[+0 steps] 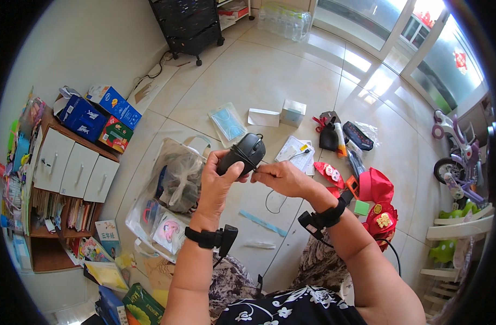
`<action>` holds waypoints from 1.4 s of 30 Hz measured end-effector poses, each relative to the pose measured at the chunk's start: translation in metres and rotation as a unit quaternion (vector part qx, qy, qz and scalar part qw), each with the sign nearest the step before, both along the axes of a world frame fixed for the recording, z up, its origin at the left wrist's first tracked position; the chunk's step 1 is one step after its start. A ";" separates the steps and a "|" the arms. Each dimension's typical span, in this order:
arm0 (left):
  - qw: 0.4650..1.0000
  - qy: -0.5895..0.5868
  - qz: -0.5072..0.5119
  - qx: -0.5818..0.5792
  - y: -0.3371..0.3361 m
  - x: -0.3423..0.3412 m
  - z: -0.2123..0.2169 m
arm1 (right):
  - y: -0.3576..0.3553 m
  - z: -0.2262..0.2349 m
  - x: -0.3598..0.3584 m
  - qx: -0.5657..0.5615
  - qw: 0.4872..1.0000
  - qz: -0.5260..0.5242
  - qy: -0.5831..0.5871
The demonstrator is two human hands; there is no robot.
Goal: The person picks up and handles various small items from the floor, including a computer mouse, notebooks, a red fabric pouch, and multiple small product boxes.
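A black computer mouse (250, 147) is gripped in my left hand (224, 169), its thumb across the near side. The mouse's dark cable is wound round its body. Close beside it, my right hand (283, 177) pinches the cable between thumb and fingers. A thin loop of cable (275, 205) hangs below that hand, and a plug end (305, 148) shows over the white papers (291, 150) behind. Each wrist wears a black strap with a small box. Under my left forearm side stands a white plastic bin (137, 208) holding a clear bag and other items.
Masks in a clear pack (228, 123), a white box (293, 112), a black pouch (328, 136) and red festive items (376, 186) lie on the tiles. A blue strip (262, 222) lies near my knees. A cabinet (69, 168) stands left, a child's bicycle (458, 157) right.
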State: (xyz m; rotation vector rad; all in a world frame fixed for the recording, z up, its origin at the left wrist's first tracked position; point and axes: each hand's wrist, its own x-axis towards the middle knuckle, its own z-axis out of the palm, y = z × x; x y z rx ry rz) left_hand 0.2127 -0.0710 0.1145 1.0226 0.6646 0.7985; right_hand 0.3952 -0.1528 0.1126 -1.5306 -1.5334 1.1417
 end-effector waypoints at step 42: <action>0.995 -0.096 0.031 -0.017 0.001 -0.002 -0.009 | -0.002 0.014 0.000 0.010 1.000 0.015 0.009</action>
